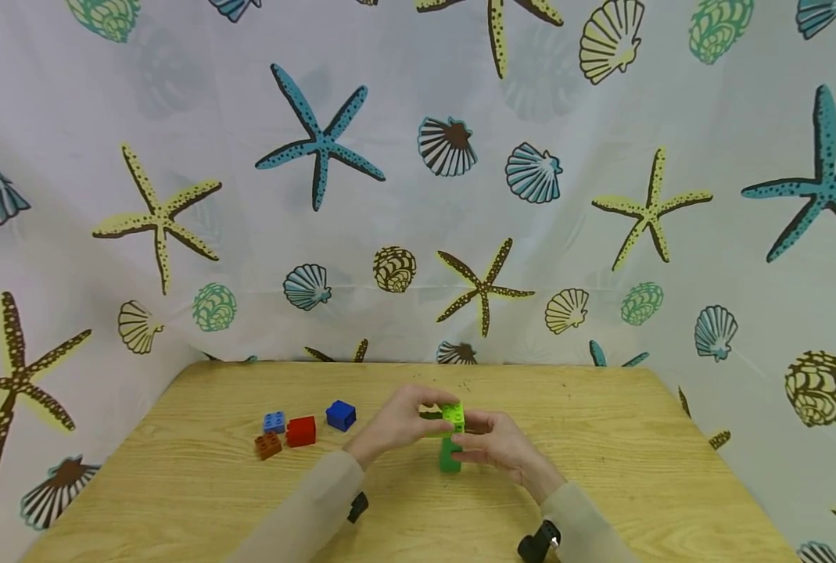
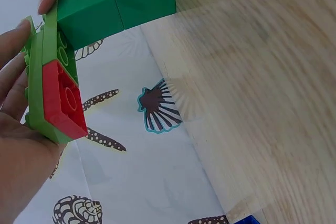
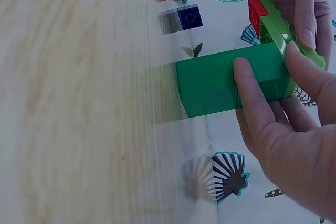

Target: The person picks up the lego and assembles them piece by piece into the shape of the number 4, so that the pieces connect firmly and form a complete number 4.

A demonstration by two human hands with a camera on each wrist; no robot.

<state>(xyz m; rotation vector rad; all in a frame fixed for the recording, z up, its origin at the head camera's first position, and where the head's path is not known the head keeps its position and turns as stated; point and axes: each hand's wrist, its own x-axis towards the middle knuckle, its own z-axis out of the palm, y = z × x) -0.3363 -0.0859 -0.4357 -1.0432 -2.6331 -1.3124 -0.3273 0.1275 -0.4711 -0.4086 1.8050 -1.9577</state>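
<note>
A tower of dark green toy building bricks (image 3: pixel 210 82) stands upright on the table between my hands, its lower end apparently resting on the wood. Light green bricks (image 2: pixel 35 77) lie across its top and jut out to the left. Under that overhang a small red brick (image 2: pixel 63 103) is attached. My left hand (image 1: pixel 400 426) pinches the light green bricks between thumb and fingers. From the right, my right hand (image 1: pixel 502 450) grips the tower, with fingers on the upper dark green brick and the thumb near the light green layer.
Left of the hands, several loose bricks lie on the wooden table (image 1: pixel 600 477): a dark blue one (image 1: pixel 341 415), a red one (image 1: pixel 301 432), a light blue one (image 1: pixel 274 422) and an orange-brown one (image 1: pixel 268 446). A patterned curtain (image 1: pixel 403 195) surrounds the table's back and sides.
</note>
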